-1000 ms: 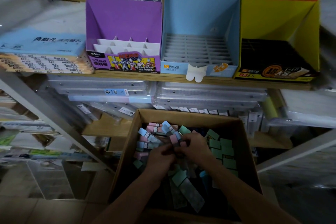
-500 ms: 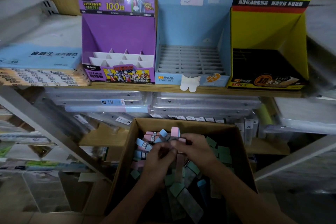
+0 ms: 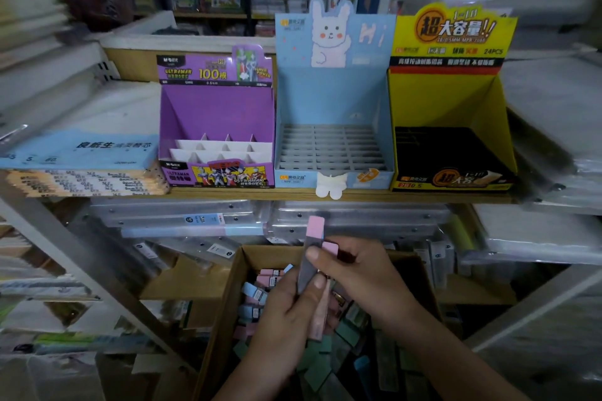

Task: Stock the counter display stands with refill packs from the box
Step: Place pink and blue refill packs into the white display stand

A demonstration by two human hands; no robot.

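The person is holding at least 2 pink-capped refill packs (image 3: 314, 231) upright just above the box (image 3: 235, 296), likely squaring them into a bundle for the slotted blue display stand (image 3: 325, 98) on the shelf (image 3: 374, 195) above. The left hand (image 3: 286, 316) is gripping their lower ends, thumb pressing the front; the right hand (image 3: 365, 273) is pinching the tops.

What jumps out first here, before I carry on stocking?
Three bright display stands line the shelf: the purple stand, the blue bunny stand and the yellow stand. Below, the left hand and right hand together hold pink-capped packs upright over the cardboard box of loose packs.
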